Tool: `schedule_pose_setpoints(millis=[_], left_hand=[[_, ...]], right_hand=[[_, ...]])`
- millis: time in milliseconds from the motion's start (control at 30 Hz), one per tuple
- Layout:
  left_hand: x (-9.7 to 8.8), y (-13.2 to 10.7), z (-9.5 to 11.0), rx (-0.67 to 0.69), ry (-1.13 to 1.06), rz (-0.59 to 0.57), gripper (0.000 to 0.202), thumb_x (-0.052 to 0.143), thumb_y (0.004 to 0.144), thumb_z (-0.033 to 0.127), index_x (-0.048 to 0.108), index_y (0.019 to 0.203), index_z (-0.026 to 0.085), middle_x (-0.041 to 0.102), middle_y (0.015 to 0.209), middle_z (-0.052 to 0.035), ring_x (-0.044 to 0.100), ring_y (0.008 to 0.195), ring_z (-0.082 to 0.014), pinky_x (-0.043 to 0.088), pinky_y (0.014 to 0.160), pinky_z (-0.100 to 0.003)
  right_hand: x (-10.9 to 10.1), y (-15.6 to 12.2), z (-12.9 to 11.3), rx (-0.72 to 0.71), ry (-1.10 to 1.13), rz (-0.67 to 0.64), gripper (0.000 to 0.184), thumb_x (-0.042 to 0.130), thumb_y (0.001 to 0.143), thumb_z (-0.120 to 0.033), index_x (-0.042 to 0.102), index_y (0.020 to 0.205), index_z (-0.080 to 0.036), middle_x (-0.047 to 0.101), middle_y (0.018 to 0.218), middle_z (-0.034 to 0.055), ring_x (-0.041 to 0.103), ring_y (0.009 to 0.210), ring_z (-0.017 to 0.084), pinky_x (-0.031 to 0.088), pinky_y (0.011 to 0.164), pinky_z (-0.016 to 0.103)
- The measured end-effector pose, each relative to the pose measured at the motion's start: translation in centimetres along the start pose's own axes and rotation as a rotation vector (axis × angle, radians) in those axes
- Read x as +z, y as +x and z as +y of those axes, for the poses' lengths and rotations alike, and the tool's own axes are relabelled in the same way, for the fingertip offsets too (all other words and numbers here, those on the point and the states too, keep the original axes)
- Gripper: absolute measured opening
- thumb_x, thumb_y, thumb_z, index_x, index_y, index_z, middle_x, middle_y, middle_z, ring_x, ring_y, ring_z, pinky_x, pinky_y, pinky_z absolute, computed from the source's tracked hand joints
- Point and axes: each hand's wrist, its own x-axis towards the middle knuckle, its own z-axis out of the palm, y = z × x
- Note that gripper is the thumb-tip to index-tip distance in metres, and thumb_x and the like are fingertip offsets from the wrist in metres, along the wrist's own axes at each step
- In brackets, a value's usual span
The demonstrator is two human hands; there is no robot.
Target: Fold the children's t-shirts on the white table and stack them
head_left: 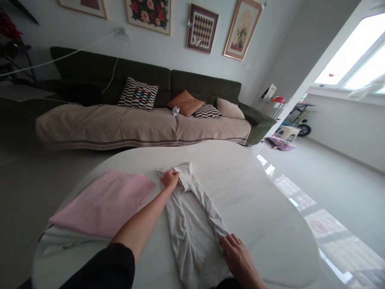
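Now, the pale grey cloth (195, 218) lies under both hands on the white table (270, 224), and it looks like something to wear. The left hand (170, 179) has its fingers closed on the far end of it, with a bunched bit just beside the fingertips. The right hand (238, 252) is at the near part of the cloth's right edge. Its fingers are bent and touch that edge, but I cannot tell if they pinch it or only press on it. Between the two hands, a long, bunchy strip runs along the edge. The step in hand seems to be tucking that side in and making it neat. I think the next move calls for soft fingers: the left ones pinning the far end, the right ones pulling the strip straight so it does not slip or twist. To the left of the left fingers, a pink cloth (105, 200) lies flat, and it seems to need no touch in this step.
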Motion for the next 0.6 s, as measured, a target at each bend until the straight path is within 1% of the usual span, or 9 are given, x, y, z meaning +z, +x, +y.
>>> schedule_pose_setpoints(millis=[100, 200, 267, 333, 367, 400, 467, 533, 600], left_hand=[[-0.4, -0.9, -0.4, -0.007, -0.026, 0.045, 0.031, 0.033, 0.082, 0.033, 0.060, 0.085, 0.017, 0.066, 0.083, -0.0063, 0.061, 0.081, -0.0201, 0.043, 0.070, -0.030], [-0.7, -1.5, -1.3, -0.006, -0.026, 0.039, 0.023, 0.037, 0.081, 0.028, 0.055, 0.090, 0.017, 0.065, 0.078, -0.0051, 0.062, 0.074, -0.0183, 0.043, 0.064, -0.026], [-0.8, -1.5, -1.8, -0.002, -0.013, 0.012, 0.021, 0.040, 0.080, 0.023, 0.051, 0.096, 0.016, 0.065, 0.073, -0.0043, 0.062, 0.065, -0.0172, 0.043, 0.060, -0.025], [-1.1, -1.5, -2.0, 0.016, 0.011, -0.014, 0.025, 0.042, 0.078, 0.020, 0.047, 0.102, 0.014, 0.064, 0.070, -0.0045, 0.062, 0.059, -0.0171, 0.044, 0.058, -0.026], [-1.2, -1.5, -1.9, 0.035, 0.027, -0.019, 0.028, 0.042, 0.078, 0.019, 0.045, 0.105, 0.012, 0.064, 0.073, -0.0061, 0.062, 0.061, -0.0181, 0.044, 0.059, -0.027], [-1.4, -1.5, -1.8, 0.064, 0.045, -0.019, 0.032, 0.042, 0.078, 0.019, 0.043, 0.109, 0.011, 0.064, 0.080, -0.0089, 0.063, 0.068, -0.0200, 0.045, 0.063, -0.029], [-1.5, -1.7, -1.1, 0.164, 0.078, -0.019, 0.035, 0.040, 0.079, 0.018, 0.040, 0.114, 0.011, 0.061, 0.099, -0.0142, 0.059, 0.089, -0.0233, 0.044, 0.075, -0.034], [-1.1, -1.9, -0.1, 0.310, 0.095, -0.055, 0.034, 0.036, 0.082, 0.019, 0.041, 0.116, 0.016, 0.054, 0.114, -0.0123, 0.050, 0.107, -0.0212, 0.038, 0.089, -0.034], [-0.1, -1.9, 1.2, 0.454, 0.104, -0.130, 0.035, 0.035, 0.084, 0.021, 0.043, 0.118, 0.022, 0.049, 0.123, -0.0061, 0.043, 0.115, -0.0159, 0.032, 0.096, -0.028]], right_hand=[[0.4, -0.3, 0.4, 0.038, 0.030, 0.004, 0.041, 0.037, 0.064, -0.001, 0.056, 0.094, -0.022, 0.060, 0.087, 0.0040, 0.054, 0.084, 0.018, 0.045, 0.073, 0.029], [0.9, -0.4, 0.9, 0.012, 0.080, 0.030, 0.040, 0.037, 0.065, -0.004, 0.056, 0.095, -0.024, 0.060, 0.096, 0.0043, 0.054, 0.091, 0.018, 0.047, 0.078, 0.029], [1.3, -0.5, 1.3, -0.024, 0.113, 0.066, 0.037, 0.039, 0.069, -0.008, 0.057, 0.097, -0.024, 0.057, 0.109, 0.0051, 0.052, 0.103, 0.018, 0.046, 0.085, 0.030], [1.9, -0.9, 1.7, -0.063, 0.141, 0.091, 0.034, 0.042, 0.073, -0.013, 0.057, 0.102, -0.023, 0.050, 0.123, 0.0059, 0.044, 0.115, 0.019, 0.043, 0.092, 0.030], [2.2, -1.0, 1.9, -0.073, 0.153, 0.094, 0.034, 0.042, 0.076, -0.016, 0.056, 0.106, -0.022, 0.047, 0.128, 0.0062, 0.040, 0.120, 0.020, 0.042, 0.095, 0.031], [2.5, -1.2, 2.2, -0.075, 0.165, 0.092, 0.035, 0.043, 0.077, -0.019, 0.054, 0.111, -0.021, 0.044, 0.131, 0.0066, 0.037, 0.122, 0.020, 0.040, 0.096, 0.031], [3.0, -1.6, 2.5, -0.072, 0.183, 0.062, 0.044, 0.045, 0.079, -0.026, 0.047, 0.123, -0.020, 0.039, 0.134, 0.0074, 0.032, 0.125, 0.021, 0.038, 0.099, 0.033], [3.3, -1.8, 2.8, -0.069, 0.175, 0.016, 0.057, 0.049, 0.078, -0.033, 0.036, 0.132, -0.019, 0.034, 0.137, 0.0084, 0.029, 0.127, 0.023, 0.035, 0.100, 0.036], [3.6, -1.8, 3.1, -0.084, 0.144, -0.037, 0.065, 0.052, 0.077, -0.040, 0.031, 0.134, -0.019, 0.031, 0.138, 0.0096, 0.028, 0.126, 0.025, 0.035, 0.100, 0.038]])
